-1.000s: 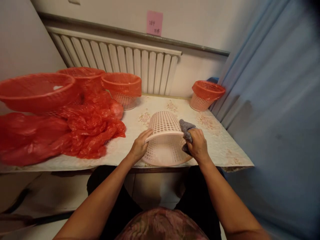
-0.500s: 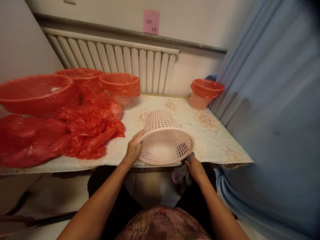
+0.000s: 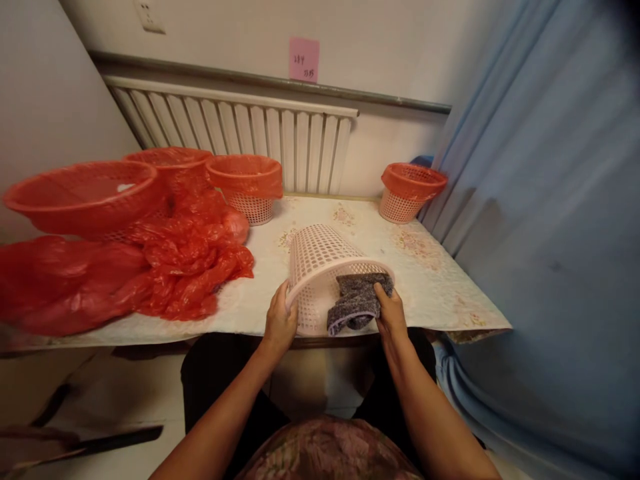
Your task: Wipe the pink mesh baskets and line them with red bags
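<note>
A pale pink perforated plastic basket (image 3: 320,250) lies tilted on its side on the table, its wide mouth facing me. My left hand (image 3: 280,319) grips the left side of its rim, fingers closed around the edge. In my right hand (image 3: 391,312) is a dark grey cloth (image 3: 357,300) with a light purple hem, pinched against the right part of the rim. The cloth hangs across the mouth and hides part of the basket's inside.
Several baskets lined with red bags stand around: a wide one (image 3: 80,193) at left, one (image 3: 250,183) at the back, one (image 3: 407,193) at back right. Crumpled red plastic bags (image 3: 185,267) cover the table's left. A radiator (image 3: 230,127) is behind, a blue curtain (image 3: 540,233) at right.
My right hand has lifted the cloth from below the rim's lower right up to the basket's mouth. The left hand has slid a little lower on the rim.
</note>
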Demonstrator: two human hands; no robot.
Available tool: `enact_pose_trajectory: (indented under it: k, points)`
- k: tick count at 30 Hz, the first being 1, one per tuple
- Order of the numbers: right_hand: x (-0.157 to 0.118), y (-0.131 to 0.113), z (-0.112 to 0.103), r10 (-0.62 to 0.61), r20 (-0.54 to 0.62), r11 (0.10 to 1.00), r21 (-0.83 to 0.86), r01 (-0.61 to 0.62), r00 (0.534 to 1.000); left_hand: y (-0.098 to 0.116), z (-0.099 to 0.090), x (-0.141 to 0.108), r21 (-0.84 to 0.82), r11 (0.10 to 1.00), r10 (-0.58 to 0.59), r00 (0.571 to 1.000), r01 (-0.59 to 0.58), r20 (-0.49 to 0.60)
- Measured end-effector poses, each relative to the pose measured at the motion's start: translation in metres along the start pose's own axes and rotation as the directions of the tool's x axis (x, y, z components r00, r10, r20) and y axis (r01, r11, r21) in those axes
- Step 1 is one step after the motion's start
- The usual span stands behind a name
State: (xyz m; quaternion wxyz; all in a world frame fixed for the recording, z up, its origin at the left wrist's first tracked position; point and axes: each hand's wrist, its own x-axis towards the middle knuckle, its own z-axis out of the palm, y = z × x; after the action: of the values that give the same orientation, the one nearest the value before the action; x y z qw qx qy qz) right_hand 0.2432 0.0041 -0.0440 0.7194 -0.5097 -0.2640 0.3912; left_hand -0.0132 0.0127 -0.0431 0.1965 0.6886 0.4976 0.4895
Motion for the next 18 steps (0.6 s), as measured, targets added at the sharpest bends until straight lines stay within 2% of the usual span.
enact_pose_trajectory:
  k: [2,5,8,12,15,18]
  points:
    - [0.003,0.005,0.005,0.027,-0.011,0.994,0.105,-0.026,1.000,-0.001,-0.002,-0.008,0.029,0.999,-0.045,0.999,0.045,0.000]
    - [0.004,0.002,0.014,0.035,-0.038,0.986,0.167,-0.028,0.999,-0.006,-0.002,-0.016,0.066,0.997,-0.053,0.998,0.051,0.031]
    - [0.003,-0.011,0.033,-0.049,-0.043,0.972,0.227,0.058,0.998,-0.009,0.000,-0.019,0.063,0.998,-0.017,0.997,0.012,0.069]
    - [-0.004,-0.028,0.073,-0.172,0.021,0.946,0.284,0.159,0.985,-0.008,0.001,-0.015,0.004,1.000,0.022,0.989,-0.023,0.147]
    - [-0.014,-0.027,0.101,-0.206,0.117,0.965,0.191,0.182,0.971,-0.006,0.001,-0.015,-0.058,0.998,0.017,0.978,-0.005,0.208]
    - [-0.026,-0.010,0.117,-0.273,0.246,0.942,-0.126,0.310,0.930,-0.005,0.004,-0.016,-0.101,0.995,0.018,0.972,0.006,0.232]
